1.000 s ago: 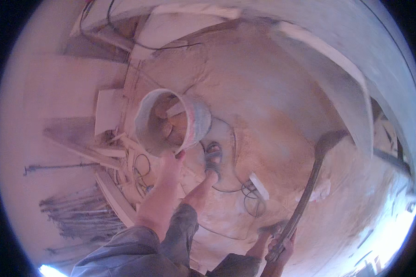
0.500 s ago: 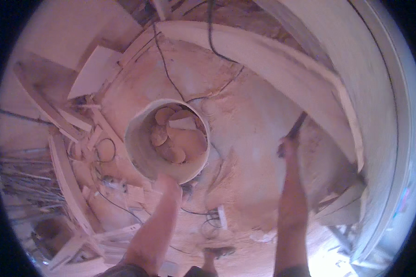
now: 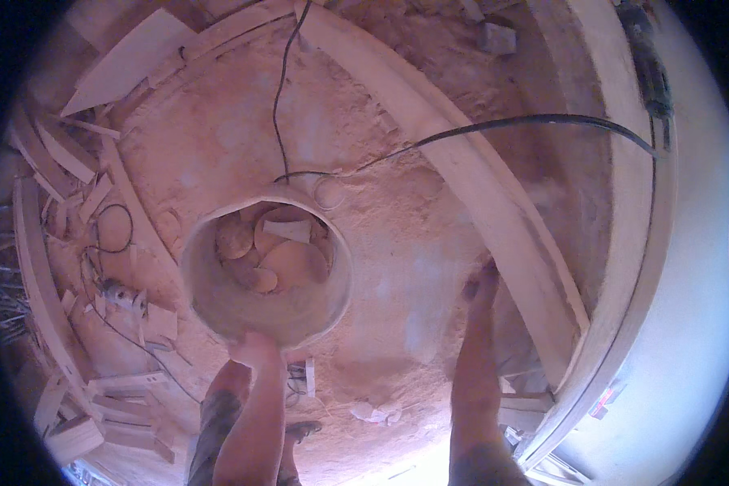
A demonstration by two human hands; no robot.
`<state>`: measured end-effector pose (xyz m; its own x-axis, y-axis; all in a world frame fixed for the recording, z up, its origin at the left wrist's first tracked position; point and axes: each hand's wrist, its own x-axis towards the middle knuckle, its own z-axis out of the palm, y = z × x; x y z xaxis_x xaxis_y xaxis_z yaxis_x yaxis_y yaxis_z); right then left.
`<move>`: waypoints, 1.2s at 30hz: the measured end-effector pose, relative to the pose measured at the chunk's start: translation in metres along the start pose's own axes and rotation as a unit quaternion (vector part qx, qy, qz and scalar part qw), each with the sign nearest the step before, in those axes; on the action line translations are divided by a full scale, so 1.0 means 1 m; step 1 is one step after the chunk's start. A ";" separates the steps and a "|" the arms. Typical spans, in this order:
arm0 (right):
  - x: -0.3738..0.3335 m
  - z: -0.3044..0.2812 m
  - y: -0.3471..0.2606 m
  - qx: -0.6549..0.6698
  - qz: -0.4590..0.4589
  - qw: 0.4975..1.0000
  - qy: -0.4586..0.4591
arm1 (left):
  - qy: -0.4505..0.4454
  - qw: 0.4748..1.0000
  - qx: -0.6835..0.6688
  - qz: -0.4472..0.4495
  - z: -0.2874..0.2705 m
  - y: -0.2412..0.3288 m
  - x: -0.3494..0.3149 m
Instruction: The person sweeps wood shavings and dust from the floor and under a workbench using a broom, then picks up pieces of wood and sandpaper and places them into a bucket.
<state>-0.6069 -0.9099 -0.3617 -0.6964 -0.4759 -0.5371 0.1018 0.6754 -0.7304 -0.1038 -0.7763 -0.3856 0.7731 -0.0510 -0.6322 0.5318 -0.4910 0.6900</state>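
The left hand [image 3: 253,348] grips the near rim of a pale bucket [image 3: 219,304], fingers curled over its edge. Round wood offcuts [image 3: 287,263] lie inside it. The right hand [image 3: 482,283] reaches toward a curved wooden beam [image 3: 494,211]; whether its fingers are spread, I cannot tell. Sawdust [image 3: 397,267] covers the floor.

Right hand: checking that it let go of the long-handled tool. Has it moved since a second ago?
Yes. The right hand now reaches forward, empty, touching the long curved plank right of the bucket.
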 end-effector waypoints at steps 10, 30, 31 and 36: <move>-0.116 0.083 0.023 -0.349 0.091 0.923 -0.131 | 0.094 0.994 0.026 0.058 0.001 0.029 0.005; -0.087 0.059 0.077 -0.369 0.000 0.924 -0.098 | 0.000 0.832 0.480 0.278 -0.017 -0.021 0.055; -0.142 0.061 0.063 -0.359 0.087 0.916 -0.156 | 0.001 0.803 0.518 0.295 -0.027 -0.015 0.070; -0.283 -0.094 0.153 -0.479 -0.102 0.839 -0.236 | -0.050 0.660 0.654 0.365 -0.010 -0.028 0.094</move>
<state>-0.4609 -0.6183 -0.2816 -0.2478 -0.6536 -0.7151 -0.7606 0.5884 -0.2742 -0.0426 -0.7588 -0.4608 0.5965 -0.7152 -0.3641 -0.7753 -0.6309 -0.0309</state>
